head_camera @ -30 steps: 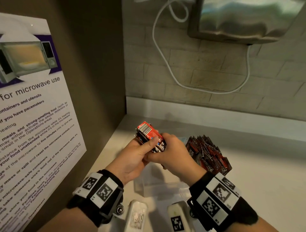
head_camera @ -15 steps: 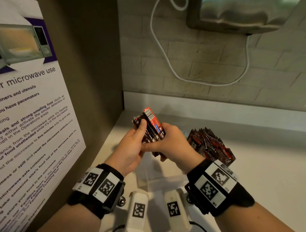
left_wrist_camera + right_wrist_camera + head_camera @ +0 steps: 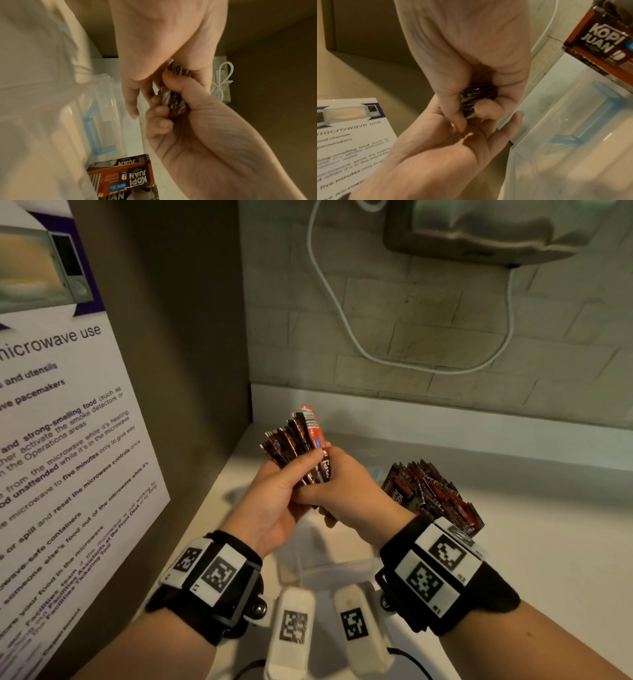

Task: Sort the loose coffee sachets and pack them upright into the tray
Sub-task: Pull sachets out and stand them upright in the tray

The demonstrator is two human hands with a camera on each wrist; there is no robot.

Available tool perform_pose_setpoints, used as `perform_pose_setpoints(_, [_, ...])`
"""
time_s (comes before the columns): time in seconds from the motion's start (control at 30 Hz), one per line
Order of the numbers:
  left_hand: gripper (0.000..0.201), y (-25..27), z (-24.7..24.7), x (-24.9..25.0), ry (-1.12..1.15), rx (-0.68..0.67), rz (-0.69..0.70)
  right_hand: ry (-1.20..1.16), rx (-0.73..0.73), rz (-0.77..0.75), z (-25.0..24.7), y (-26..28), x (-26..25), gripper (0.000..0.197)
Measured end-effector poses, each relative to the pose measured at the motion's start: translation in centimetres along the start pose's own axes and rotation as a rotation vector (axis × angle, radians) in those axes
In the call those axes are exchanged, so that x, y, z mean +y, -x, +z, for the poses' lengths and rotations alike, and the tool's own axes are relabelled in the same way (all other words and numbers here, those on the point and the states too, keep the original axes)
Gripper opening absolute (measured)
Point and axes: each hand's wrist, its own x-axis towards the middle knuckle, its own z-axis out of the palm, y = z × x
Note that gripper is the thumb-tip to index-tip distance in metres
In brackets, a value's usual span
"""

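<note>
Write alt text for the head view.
Both hands, left hand and right hand, hold a fanned bunch of coffee sachets above a clear tray on a white counter. More sachets stand to the right.

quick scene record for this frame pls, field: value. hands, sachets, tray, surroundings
left hand: left hand holds the fanned bunch of sachets, thumb across the front
right hand: right hand grips the same bunch from the right, low down
bunch state: raised above the counter, tops splayed, a barcode side showing
packed sachets: dark red row standing on edge at the right end of the tray
tray: clear plastic tray under the hands, near part shows no sachets
surroundings: microwave-use poster on the left wall; white cable on the tiled wall
</note>
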Motion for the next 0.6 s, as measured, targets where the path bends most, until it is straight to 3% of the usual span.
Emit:
perform_pose_setpoints(0.1, [0.021,0.3,-0.6,0.6,-0.011,-0.005,-0.041,-0.026,-0.107,-0.021,0.4,0.2,-0.4,0.053])
perform_pose_setpoints(0.17, [0.028,0.4,-1.2,1.3,0.012,0.016,-0.039,-0.064,-0.166,-0.018,0.4,0.4,-0.9,0.030])
perform_pose_setpoints(0.23, [0.029,0.6,-1.7,1.8,0.024,0.009,-0.038,-0.108,-0.104,0.000,0.3,0.4,-1.1,0.015])
perform_pose_setpoints(0.33, [0.027,0.9,-2.1,2.0,0.015,0.012,-0.062,-0.132,0.055,-0.067,0.0,-0.1,-0.7,0.022])
perform_pose_setpoints(0.5, [0.019,1.2,-2.2,2.0,0.002,0.011,-0.068,-0.241,0.163,-0.095,-0.7,-0.4,-0.2,0.013])
perform_pose_setpoints(0.6, [0.017,0.9,-2.1,1.6,0.050,0.047,-0.101,-0.330,0.223,-0.116,-1.1,-0.7,0.1,0.022])
